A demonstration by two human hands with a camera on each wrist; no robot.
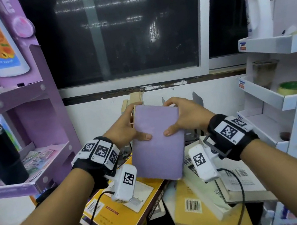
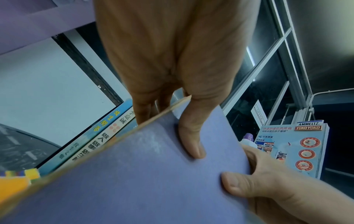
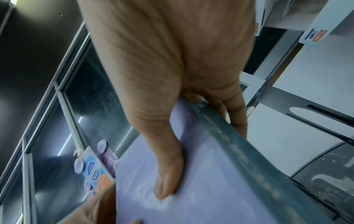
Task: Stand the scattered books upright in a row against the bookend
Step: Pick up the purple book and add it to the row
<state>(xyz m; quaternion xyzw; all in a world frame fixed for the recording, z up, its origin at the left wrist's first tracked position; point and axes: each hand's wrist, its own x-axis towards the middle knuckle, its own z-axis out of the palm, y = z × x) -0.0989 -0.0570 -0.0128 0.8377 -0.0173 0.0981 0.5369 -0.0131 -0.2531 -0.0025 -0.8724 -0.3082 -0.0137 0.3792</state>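
- The left hand [image 1: 124,128] and the right hand [image 1: 183,114] both grasp the purple book [image 1: 157,144]: thumbs press on the front cover, fingers are curled behind its side edges.
- The book is in the air, tilted, above the pile of books [image 1: 189,204], which lie flat and crossed on the table.
- A grey bookend [image 1: 197,98] stands at the wall, just behind the right hand. Two books [image 2: 107,136] seem to stand already on the left side; the left wrist view shows their spines.
- Risk: the cover looks smooth, so I think the book may slip if one hand lets go early.
- Risk: the wrist cables [image 1: 94,217] hang over the pile and could catch a book.
- Risk: if the book is set down without support on both sides, it may fall over.
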